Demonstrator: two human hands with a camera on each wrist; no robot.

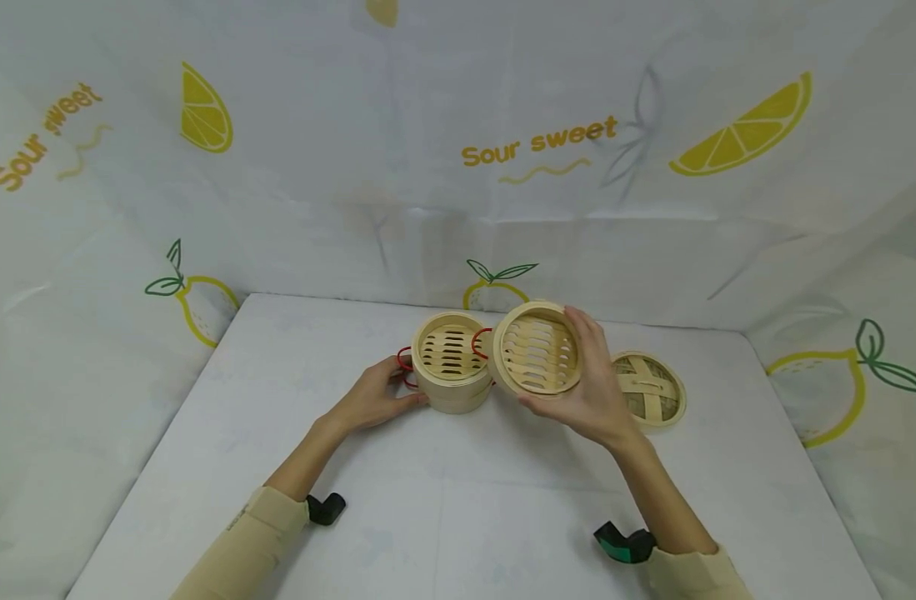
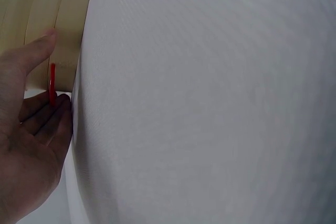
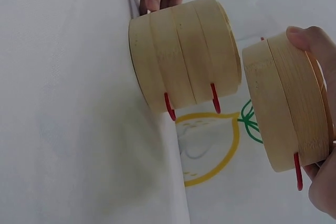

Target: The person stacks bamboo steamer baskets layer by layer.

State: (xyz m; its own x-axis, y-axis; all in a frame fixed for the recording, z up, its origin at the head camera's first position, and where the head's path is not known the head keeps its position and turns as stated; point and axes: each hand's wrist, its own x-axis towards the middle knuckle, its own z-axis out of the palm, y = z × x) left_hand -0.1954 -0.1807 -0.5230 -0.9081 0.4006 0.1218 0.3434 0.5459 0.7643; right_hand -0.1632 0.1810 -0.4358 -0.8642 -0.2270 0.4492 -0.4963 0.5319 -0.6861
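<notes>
In the head view, a stack of round bamboo steamer baskets (image 1: 453, 398) stands upright on the white table, its slatted floor showing from above. My left hand (image 1: 375, 396) holds the stack's left side. The thumb lies along the wall in the left wrist view, with the fingers behind a red loop (image 2: 52, 80). My right hand (image 1: 593, 404) grips another bamboo steamer basket (image 1: 497, 371), raised and tilted beside the stack's upper right. A gap shows between this basket and the stack (image 3: 184, 56) in the right wrist view. The thumb and fingers span the raised basket's rim.
A woven bamboo steamer lid (image 1: 653, 408) lies on the table (image 1: 442, 517), right of the stack and partly behind my right hand. A white lemon-print cloth (image 1: 315, 167) rises behind the table and along both sides. Black wrist pieces (image 1: 326, 508) sit at both sleeves.
</notes>
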